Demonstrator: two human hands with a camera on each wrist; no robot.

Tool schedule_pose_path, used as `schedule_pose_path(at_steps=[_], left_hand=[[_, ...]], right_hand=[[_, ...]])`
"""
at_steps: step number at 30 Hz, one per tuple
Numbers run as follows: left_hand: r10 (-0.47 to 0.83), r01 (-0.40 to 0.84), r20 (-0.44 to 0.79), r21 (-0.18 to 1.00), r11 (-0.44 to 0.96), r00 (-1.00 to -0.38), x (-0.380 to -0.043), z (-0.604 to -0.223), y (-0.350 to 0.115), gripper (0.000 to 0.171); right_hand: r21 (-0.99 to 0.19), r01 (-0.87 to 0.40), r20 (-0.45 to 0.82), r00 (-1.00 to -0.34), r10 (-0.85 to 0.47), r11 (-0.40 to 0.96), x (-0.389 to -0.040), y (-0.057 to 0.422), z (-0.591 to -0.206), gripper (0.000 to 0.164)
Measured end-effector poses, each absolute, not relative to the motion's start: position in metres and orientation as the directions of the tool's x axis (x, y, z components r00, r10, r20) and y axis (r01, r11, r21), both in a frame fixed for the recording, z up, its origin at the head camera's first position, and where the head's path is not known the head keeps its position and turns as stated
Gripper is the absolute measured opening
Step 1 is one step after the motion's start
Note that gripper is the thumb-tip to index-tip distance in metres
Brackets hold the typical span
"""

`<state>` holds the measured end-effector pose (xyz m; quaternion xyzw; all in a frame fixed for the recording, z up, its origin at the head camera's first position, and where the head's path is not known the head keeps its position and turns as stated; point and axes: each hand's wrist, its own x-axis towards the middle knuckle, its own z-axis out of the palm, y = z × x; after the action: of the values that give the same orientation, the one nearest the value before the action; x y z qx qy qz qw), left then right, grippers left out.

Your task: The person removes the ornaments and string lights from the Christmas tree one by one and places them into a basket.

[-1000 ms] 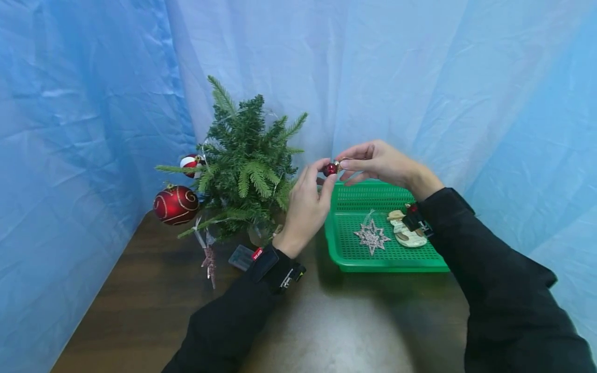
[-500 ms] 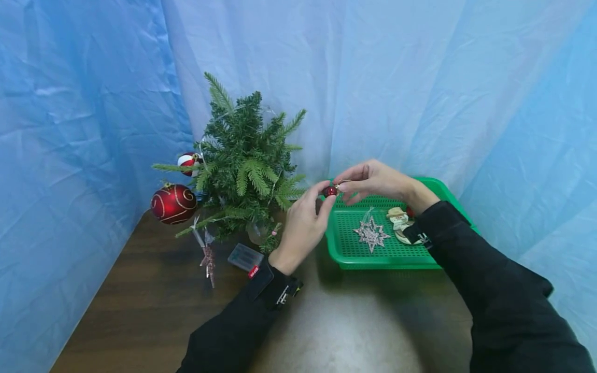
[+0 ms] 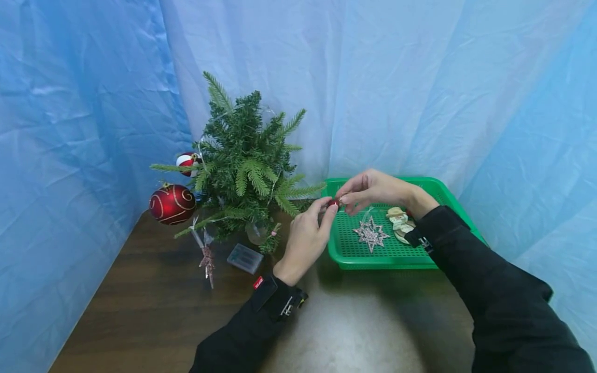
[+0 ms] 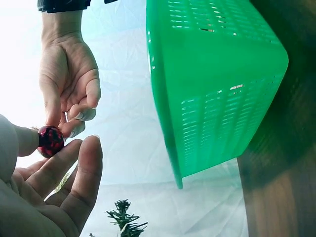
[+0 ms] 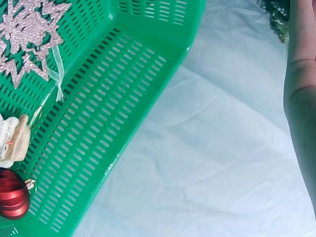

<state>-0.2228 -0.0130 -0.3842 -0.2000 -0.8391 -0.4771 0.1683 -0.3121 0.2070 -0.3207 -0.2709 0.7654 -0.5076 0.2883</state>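
Note:
A small shiny red bauble (image 3: 333, 203) is held between the thumb and fingers of my left hand (image 3: 304, 239). My right hand (image 3: 380, 189) pinches at the bauble's top, where a thin gold loop shows faintly. Both hands meet above the left part of a green basket (image 3: 387, 263). In the left wrist view, the bauble (image 4: 51, 142) sits against my left thumb and fingers, with the right fingertips just above it. Left of the hands stands a small artificial Christmas tree (image 3: 247, 160); one of its branches reaches close to my left fingers.
Inside the basket lie a glittery pink star (image 3: 371, 234), a snowman ornament (image 3: 399, 224) and a striped red bauble (image 5: 12, 194). On the tree hang a large red bauble (image 3: 172, 204), a red-and-white bauble (image 3: 187, 163) and a pink star (image 3: 207, 261). A battery box (image 3: 244, 258) lies before it.
Both hands have come down with the small red bauble, from the basket's back edge to lower over its left side. The ornaments on the tree stay in place.

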Motion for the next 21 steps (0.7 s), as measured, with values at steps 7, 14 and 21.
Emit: schedule_pose_path(at_steps=[7, 14, 21], left_hand=[[0.194, 0.463, 0.422, 0.768, 0.443, -0.885, -0.222, -0.387, -0.013, 0.046], [0.225, 0.440, 0.378, 0.770, 0.462, -0.898, -0.219, -0.388, -0.016, 0.055], [0.335, 0.624, 0.539, 0.551, 0.554, -0.773, -0.208, -0.393, -0.018, 0.039]], right_hand=[[-0.927, -0.124, -0.184, -0.670, -0.719, 0.353, -0.314, 0.207, -0.324, 0.028], [-0.917, -0.098, -0.215, -0.696, -0.685, 0.388, -0.320, 0.213, -0.327, 0.029], [-0.893, -0.081, -0.238, -0.750, -0.617, 0.443, -0.332, 0.226, -0.334, 0.033]])
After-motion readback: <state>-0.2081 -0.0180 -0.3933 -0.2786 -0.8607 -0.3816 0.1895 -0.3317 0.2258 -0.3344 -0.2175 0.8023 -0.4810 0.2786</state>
